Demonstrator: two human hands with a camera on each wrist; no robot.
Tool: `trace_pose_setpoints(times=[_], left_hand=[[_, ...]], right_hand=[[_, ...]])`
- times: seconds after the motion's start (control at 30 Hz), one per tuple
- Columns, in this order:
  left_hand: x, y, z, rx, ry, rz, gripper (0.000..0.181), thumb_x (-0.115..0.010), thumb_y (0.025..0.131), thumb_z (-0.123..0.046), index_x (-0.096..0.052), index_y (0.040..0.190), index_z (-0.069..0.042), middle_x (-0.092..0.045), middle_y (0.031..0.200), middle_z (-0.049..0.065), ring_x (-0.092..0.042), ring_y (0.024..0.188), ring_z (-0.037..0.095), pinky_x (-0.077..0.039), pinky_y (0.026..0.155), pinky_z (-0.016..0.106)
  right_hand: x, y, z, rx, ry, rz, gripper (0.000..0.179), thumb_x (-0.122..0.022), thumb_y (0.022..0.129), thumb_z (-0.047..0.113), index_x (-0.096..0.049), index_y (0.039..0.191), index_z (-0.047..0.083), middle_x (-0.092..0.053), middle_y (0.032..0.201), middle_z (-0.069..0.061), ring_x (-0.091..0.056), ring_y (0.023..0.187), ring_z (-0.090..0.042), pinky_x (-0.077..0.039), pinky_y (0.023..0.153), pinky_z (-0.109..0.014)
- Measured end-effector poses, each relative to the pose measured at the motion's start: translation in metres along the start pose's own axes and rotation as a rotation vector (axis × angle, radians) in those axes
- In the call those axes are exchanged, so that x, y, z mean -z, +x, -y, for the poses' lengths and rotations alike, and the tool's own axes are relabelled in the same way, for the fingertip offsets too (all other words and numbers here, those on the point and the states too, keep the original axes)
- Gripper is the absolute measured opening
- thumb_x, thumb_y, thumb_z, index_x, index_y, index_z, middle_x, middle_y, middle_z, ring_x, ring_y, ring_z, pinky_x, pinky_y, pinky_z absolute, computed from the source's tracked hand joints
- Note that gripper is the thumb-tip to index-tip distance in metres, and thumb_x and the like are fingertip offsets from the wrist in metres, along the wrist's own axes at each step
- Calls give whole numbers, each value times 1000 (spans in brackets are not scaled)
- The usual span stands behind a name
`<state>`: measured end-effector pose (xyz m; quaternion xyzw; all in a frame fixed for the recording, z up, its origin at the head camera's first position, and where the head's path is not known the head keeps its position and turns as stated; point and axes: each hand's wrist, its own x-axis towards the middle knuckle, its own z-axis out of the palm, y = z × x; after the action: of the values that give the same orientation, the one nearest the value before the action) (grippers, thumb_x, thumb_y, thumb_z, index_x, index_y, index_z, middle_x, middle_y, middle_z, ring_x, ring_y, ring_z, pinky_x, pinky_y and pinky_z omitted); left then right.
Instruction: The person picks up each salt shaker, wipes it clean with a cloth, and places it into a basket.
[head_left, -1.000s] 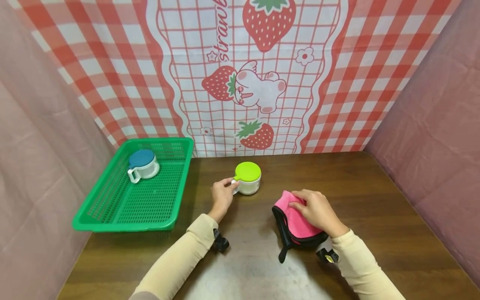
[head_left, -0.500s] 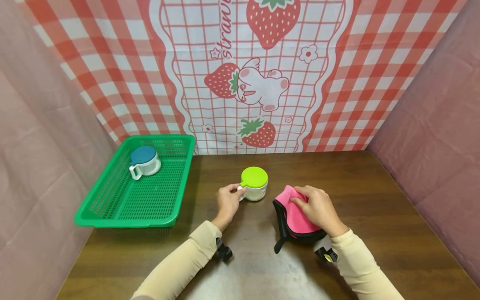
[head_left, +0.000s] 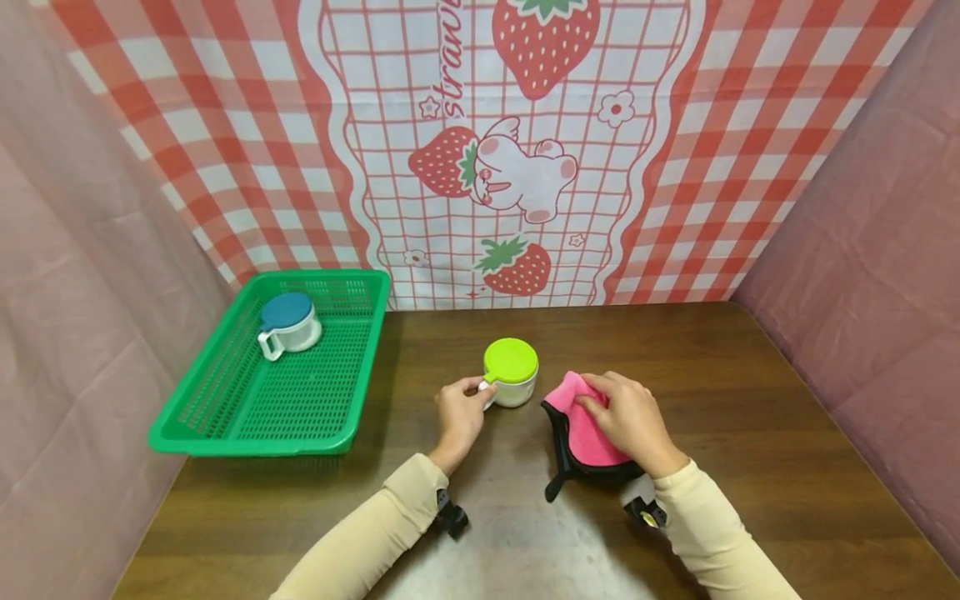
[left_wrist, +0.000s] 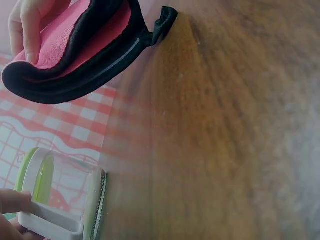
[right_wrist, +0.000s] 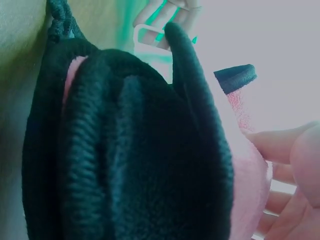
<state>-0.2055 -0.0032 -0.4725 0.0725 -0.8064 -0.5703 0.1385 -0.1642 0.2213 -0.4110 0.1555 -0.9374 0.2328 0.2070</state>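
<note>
My left hand (head_left: pixel 459 417) pinches the white handle (left_wrist: pixel 52 220) of a small clear jar (head_left: pixel 514 393) with a lime-green lid (head_left: pixel 511 360). The jar stands upright near the middle of the table. To its right, my right hand (head_left: pixel 632 417) grips a folded pink cloth (head_left: pixel 596 437) with black edging, thumb on the pink side. A black hanging loop (head_left: pixel 554 486) sticks out from the cloth's lower left corner. In the right wrist view the cloth's dark underside (right_wrist: pixel 150 165) fills much of the picture. The cloth's pinched top fold lies close beside the jar.
A green plastic basket (head_left: pixel 367 367) stands on the left of the wooden table (head_left: pixel 720 375). Inside it sits a similar jar with a blue lid (head_left: pixel 287 310) and white handle. A red-checked strawberry curtain (head_left: pixel 525 167) hangs behind, with pink drapes on both sides.
The left hand and the green-lidded jar have shifted right and nearer, toward the cloth. The right hand keeps its grip on the cloth, which has moved only slightly.
</note>
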Motion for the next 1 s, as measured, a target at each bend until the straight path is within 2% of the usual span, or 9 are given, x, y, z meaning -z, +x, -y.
trace_pose_setpoints(times=[0.23,0.57,0.9,1.0], left_hand=[[1,-3,-1,8,-7,2,21,-80,79,-15,-77,94,-1,-76,87,12,-71,81,22,-56,72,33],[4,-6,-2,-33,-19,5,22,-80,79,-13,-76,95,1,-76,91,16,-73,83,25,-58,72,36],[7,-6,0,-95,84,13,19,-80,79,-19,-79,92,-5,-77,85,9,-72,79,22,-55,68,31],[7,-6,0,-114,89,26,19,-80,79,-18,-78,91,-5,-77,83,9,-72,77,21,-54,66,29]], right_hand=[[-7,0,5,38,-34,-6,27,-80,77,12,-74,102,2,-69,81,-10,-64,69,-28,-50,63,-46],[-14,1,12,46,-56,-14,25,-79,78,12,-75,100,3,-68,81,-10,-64,67,-29,-51,62,-46],[-24,6,15,51,-76,-7,26,-80,79,15,-75,102,4,-69,83,-10,-66,71,-31,-52,62,-47],[-28,7,17,59,-89,2,25,-79,79,16,-75,102,5,-69,83,-9,-66,71,-31,-53,61,-47]])
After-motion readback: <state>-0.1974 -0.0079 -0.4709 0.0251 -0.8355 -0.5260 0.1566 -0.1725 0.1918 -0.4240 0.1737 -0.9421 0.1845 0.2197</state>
